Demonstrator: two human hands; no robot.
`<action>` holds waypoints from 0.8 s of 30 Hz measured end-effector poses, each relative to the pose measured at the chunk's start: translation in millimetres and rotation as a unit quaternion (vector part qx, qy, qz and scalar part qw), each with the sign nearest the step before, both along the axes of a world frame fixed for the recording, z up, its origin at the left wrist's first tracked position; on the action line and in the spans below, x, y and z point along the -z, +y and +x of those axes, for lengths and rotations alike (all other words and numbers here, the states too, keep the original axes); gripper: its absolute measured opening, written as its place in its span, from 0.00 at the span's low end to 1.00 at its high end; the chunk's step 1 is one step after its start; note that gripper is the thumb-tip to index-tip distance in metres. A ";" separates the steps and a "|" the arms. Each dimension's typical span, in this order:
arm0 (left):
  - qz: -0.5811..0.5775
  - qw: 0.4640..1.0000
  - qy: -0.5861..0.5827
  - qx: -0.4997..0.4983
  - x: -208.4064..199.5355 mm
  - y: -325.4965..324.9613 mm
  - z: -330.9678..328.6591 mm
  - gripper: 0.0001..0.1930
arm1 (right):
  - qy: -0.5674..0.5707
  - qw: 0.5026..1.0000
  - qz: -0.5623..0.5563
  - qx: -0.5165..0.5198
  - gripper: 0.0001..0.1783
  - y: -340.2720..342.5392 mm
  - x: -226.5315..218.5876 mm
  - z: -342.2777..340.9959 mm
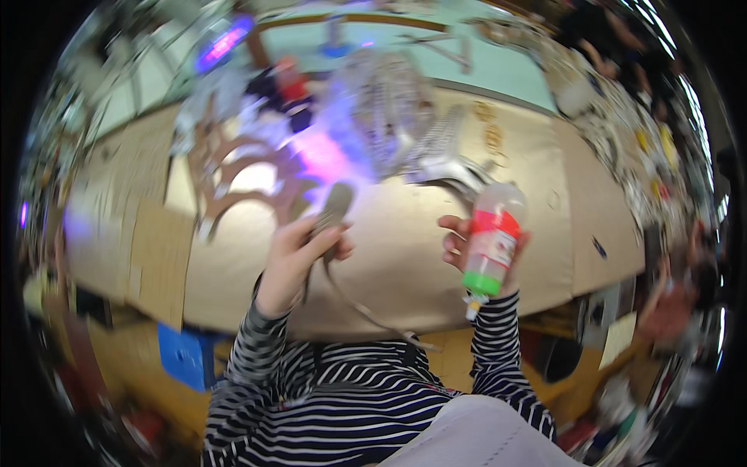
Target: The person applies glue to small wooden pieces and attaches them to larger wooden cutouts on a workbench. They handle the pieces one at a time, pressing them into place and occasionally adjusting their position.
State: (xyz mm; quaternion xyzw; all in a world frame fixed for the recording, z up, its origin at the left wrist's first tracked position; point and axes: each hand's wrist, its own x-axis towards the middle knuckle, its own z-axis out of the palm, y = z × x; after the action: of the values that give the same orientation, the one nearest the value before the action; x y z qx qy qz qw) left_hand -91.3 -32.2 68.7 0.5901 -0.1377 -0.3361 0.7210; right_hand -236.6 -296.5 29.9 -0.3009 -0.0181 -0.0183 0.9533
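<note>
My left hand [302, 253] is closed around a grey-brown strap piece [336, 204] with a broad rounded end standing up above the fingers. A thin strip [362, 309] of similar colour hangs from it towards the table's near edge. In my right hand [459, 237] is a clear plastic squeeze bottle [496, 233] with a red and white label. It is tipped so that its green cap and small nozzle point down towards me. Both hands are above the table, apart from each other. Blur hides the finer detail of the strap piece.
The table [389, 249] has a tan covering. Several curved brown cut pieces [241, 187] lie at the left, near a purple-lit patch. A clear plastic bag [381, 109] and silvery straps [447, 159] lie at the back. A blue stool [187, 358] stands below the left edge.
</note>
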 end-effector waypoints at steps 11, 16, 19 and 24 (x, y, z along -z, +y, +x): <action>-0.085 0.953 0.087 0.279 -15.0 -5.5 2.2 0.13 | -0.098 0.982 -0.158 -0.029 0.54 51.1 -22.8 48.0; -0.227 0.836 0.127 0.483 -2.7 -45.0 13.9 0.13 | -0.329 0.918 -0.218 -0.026 0.55 47.4 -42.4 56.5; -0.295 0.841 0.138 0.432 9.0 -62.0 12.8 0.12 | -0.340 0.901 -0.270 -0.025 0.56 43.2 -53.1 54.2; -0.207 0.936 -0.266 0.103 18.6 -57.9 -2.9 0.24 | -0.260 0.890 -0.369 0.061 0.57 36.5 -58.5 54.2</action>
State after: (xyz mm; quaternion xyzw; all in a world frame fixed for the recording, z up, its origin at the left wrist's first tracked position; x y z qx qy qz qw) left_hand -94.2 -90.2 50.1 0.4784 -0.4515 -0.2034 0.7252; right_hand -182.3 -260.0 88.4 -0.6160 -0.2525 -0.1464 0.7317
